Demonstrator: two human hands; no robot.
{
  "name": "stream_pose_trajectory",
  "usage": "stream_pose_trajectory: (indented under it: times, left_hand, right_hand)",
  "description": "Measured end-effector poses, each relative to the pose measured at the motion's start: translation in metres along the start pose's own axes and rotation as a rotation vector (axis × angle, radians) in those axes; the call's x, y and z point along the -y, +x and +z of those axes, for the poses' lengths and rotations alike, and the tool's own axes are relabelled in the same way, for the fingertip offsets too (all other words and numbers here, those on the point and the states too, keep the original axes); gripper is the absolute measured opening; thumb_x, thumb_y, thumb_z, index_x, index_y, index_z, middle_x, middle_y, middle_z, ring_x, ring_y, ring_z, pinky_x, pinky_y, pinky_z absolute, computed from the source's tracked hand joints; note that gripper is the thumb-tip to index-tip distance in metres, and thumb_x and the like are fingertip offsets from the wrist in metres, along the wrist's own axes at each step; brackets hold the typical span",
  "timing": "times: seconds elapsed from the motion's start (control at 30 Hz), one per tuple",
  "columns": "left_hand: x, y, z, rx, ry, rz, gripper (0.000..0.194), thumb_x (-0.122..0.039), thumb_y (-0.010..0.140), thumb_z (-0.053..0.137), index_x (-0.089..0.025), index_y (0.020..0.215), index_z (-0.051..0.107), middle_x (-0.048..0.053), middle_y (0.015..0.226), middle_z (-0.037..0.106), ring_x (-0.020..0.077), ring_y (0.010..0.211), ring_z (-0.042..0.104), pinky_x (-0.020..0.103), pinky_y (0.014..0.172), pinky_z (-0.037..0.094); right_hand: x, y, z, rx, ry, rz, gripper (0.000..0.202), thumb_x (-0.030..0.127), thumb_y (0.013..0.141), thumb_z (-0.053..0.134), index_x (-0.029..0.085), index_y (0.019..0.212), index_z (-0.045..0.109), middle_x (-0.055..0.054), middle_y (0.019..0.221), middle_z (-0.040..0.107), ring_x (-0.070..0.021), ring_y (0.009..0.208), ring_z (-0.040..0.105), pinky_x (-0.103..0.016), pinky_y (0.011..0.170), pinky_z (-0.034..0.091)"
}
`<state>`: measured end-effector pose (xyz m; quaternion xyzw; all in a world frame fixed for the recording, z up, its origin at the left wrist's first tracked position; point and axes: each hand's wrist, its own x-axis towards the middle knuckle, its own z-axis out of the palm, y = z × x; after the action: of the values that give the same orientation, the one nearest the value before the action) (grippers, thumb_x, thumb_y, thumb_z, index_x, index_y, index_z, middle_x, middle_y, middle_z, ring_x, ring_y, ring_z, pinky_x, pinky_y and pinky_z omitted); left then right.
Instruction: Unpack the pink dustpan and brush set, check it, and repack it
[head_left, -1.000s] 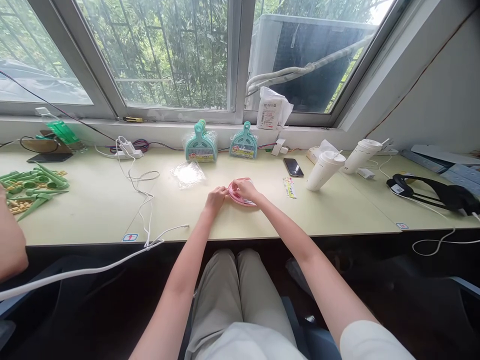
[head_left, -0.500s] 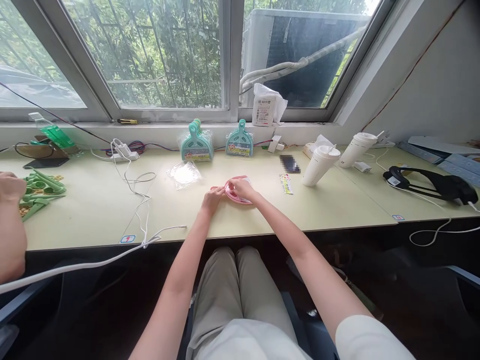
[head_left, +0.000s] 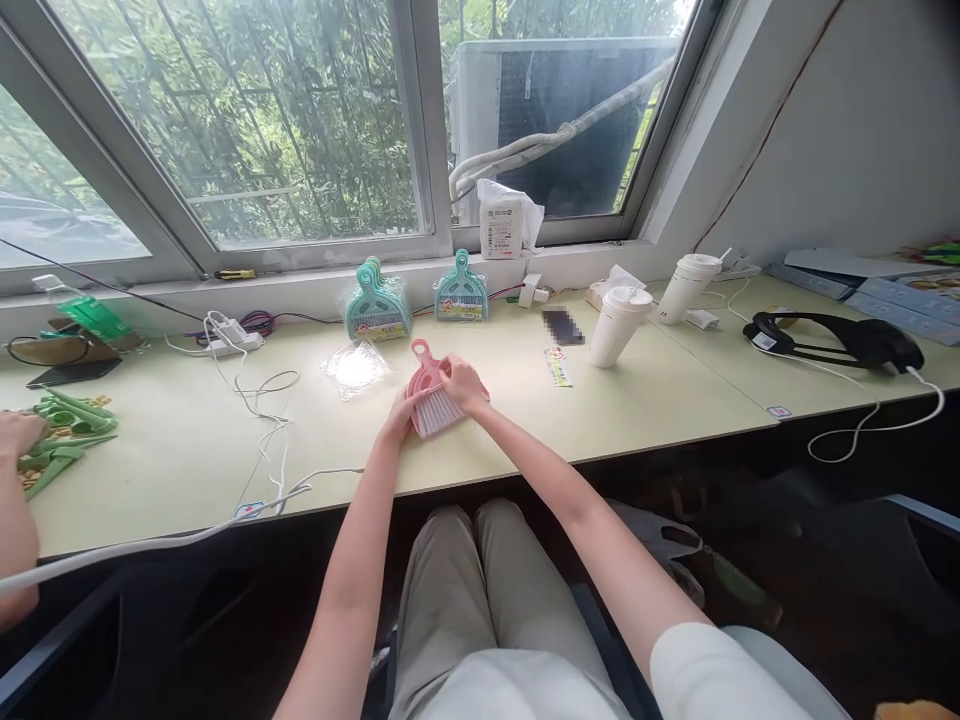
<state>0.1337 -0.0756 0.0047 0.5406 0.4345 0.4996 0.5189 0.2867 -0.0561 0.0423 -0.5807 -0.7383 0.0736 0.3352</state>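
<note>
A pink dustpan and brush set is held tilted above the pale table, its handle pointing to the window and its white bristles toward me. My left hand grips its left edge. My right hand is closed on its right side, fingers pinched near the top of the bristles. Behind it lies a clear plastic wrapper. Two groups of wrapped green dustpan sets, one on the left and one on the right, stand against the sill.
White cups, a phone and a colourful card lie to the right, a black headset farther right. White cables cross the left side. Another person's hand is beside green pieces at far left.
The pink set has turned so that its handle points to the window and its bristles face me. Both hands have shifted with it, and the head view has moved slightly.
</note>
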Motion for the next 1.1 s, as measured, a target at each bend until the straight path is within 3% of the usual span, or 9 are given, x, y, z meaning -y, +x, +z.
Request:
stream_pose_trajectory:
  times: [0.17, 0.3, 0.4, 0.53, 0.67, 0.77, 0.9, 1.0, 1.1]
  left_hand:
    - [0.008, 0.005, -0.013, -0.141, -0.121, -0.018, 0.051, -0.030, 0.076, 0.065, -0.019, 0.125, 0.056, 0.012, 0.124, 0.062, 0.0263, 0.110, 0.062, 0.040, 0.092, 0.053]
    - [0.014, 0.013, -0.016, -0.210, -0.155, -0.042, 0.048, -0.027, 0.075, 0.067, -0.016, 0.121, 0.058, 0.013, 0.123, 0.062, 0.0270, 0.109, 0.062, 0.039, 0.091, 0.055]
    - [0.017, 0.018, -0.017, -0.219, -0.147, -0.042, 0.045, -0.027, 0.076, 0.066, -0.016, 0.119, 0.059, 0.013, 0.123, 0.062, 0.0264, 0.109, 0.062, 0.038, 0.091, 0.054]
    - [0.017, 0.021, -0.017, -0.247, -0.286, -0.067, 0.048, -0.022, 0.068, 0.074, -0.016, 0.113, 0.061, 0.012, 0.118, 0.065, 0.0272, 0.107, 0.063, 0.040, 0.093, 0.053]
    - [0.013, 0.018, -0.016, -0.251, -0.369, -0.076, 0.050, -0.019, 0.064, 0.076, -0.016, 0.112, 0.063, 0.011, 0.114, 0.066, 0.0273, 0.105, 0.064, 0.042, 0.094, 0.052]
    - [0.012, 0.017, -0.016, -0.243, -0.368, -0.077, 0.049, -0.020, 0.065, 0.075, -0.015, 0.113, 0.063, 0.011, 0.114, 0.066, 0.0268, 0.105, 0.063, 0.041, 0.095, 0.051]
    - [0.013, 0.017, -0.016, -0.245, -0.364, -0.080, 0.051, -0.021, 0.066, 0.074, -0.017, 0.116, 0.062, 0.011, 0.114, 0.066, 0.0266, 0.107, 0.062, 0.041, 0.095, 0.051]
    - [0.013, 0.017, -0.015, -0.253, -0.372, -0.079, 0.052, -0.020, 0.066, 0.074, -0.017, 0.117, 0.062, 0.010, 0.116, 0.065, 0.0275, 0.109, 0.061, 0.041, 0.095, 0.050]
    - [0.012, 0.017, -0.015, -0.237, -0.378, -0.071, 0.052, -0.019, 0.068, 0.071, -0.017, 0.119, 0.061, 0.011, 0.118, 0.064, 0.0281, 0.111, 0.060, 0.043, 0.097, 0.049]
  right_hand:
    - [-0.068, -0.006, -0.034, -0.192, -0.127, 0.249, 0.035, 0.023, 0.091, 0.037, 0.017, 0.124, 0.047, -0.016, 0.138, 0.045, -0.0259, 0.130, 0.034, -0.045, 0.105, 0.025]
    - [-0.137, -0.019, -0.054, 0.031, -0.252, 0.527, 0.049, 0.030, 0.090, 0.041, 0.011, 0.135, 0.041, -0.022, 0.150, 0.029, -0.0318, 0.142, 0.017, -0.058, 0.109, 0.014]
    - [-0.159, -0.030, -0.057, 0.180, -0.186, 0.316, 0.045, 0.014, 0.089, 0.034, 0.020, 0.131, 0.048, -0.012, 0.142, 0.046, -0.0233, 0.135, 0.036, -0.057, 0.112, 0.006]
    - [-0.151, -0.040, -0.052, 0.193, -0.068, 0.008, 0.054, 0.000, 0.080, 0.029, 0.028, 0.107, 0.066, -0.001, 0.115, 0.067, -0.0161, 0.120, 0.052, -0.055, 0.114, -0.005]
    - [-0.132, -0.044, -0.039, -0.007, -0.093, 0.130, 0.044, 0.009, 0.088, 0.029, 0.022, 0.106, 0.066, -0.007, 0.119, 0.065, -0.0200, 0.117, 0.053, -0.056, 0.114, -0.003]
    - [-0.119, -0.045, -0.025, 0.080, -0.117, 0.216, 0.039, 0.021, 0.093, 0.035, 0.019, 0.125, 0.056, -0.013, 0.141, 0.048, -0.0277, 0.132, 0.040, -0.065, 0.109, -0.004]
    - [-0.107, -0.043, -0.014, 0.253, -0.063, 0.034, 0.048, 0.007, 0.089, 0.030, 0.027, 0.121, 0.060, -0.003, 0.149, 0.038, -0.0234, 0.143, 0.023, -0.068, 0.107, -0.009]
    - [-0.104, -0.039, -0.012, 0.165, -0.080, 0.037, 0.052, 0.002, 0.086, 0.030, 0.030, 0.106, 0.068, 0.002, 0.148, 0.040, -0.0234, 0.143, 0.021, -0.068, 0.104, -0.017]
    - [-0.106, -0.036, -0.011, 0.095, -0.104, 0.130, 0.043, 0.014, 0.090, 0.038, 0.031, 0.124, 0.058, -0.002, 0.150, 0.037, -0.0269, 0.143, 0.021, -0.070, 0.103, -0.016]
